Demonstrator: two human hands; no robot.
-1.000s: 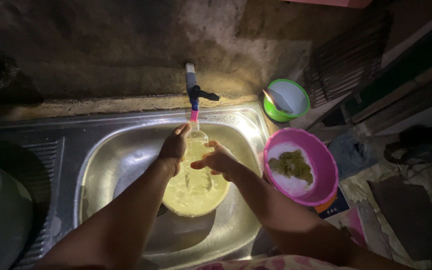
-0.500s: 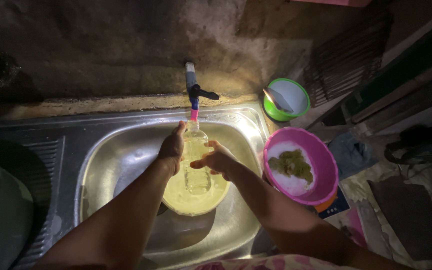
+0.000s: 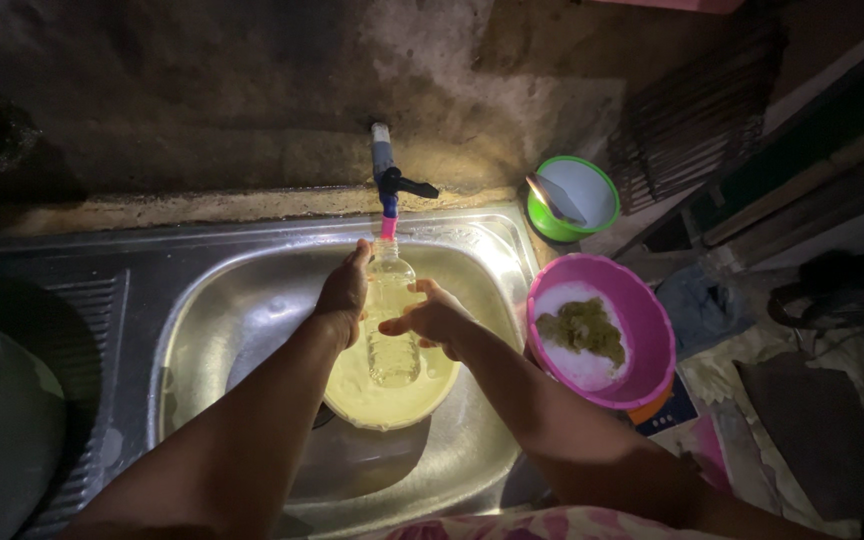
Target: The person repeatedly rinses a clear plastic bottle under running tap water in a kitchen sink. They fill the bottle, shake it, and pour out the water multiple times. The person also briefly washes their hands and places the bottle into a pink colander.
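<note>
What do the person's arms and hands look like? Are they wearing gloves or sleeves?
No gloves and no sleeves show. Both forearms are bare from the bottom of the picture up to the fingers. The left hand and the right hand show no rings, watch or bracelets, though the light is dim. At the very bottom edge there is a bit of pink patterned cloth, probably the person's clothing.

Both forearms are bare and sleeveless; pink floral-patterned clothing [image 3: 542,525] shows below.

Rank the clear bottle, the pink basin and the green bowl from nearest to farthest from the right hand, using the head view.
1. Clear bottle: touching the right hand, over the sink.
2. Pink basin: just right of the sink.
3. Green bowl: farther back, near the wall.
</note>
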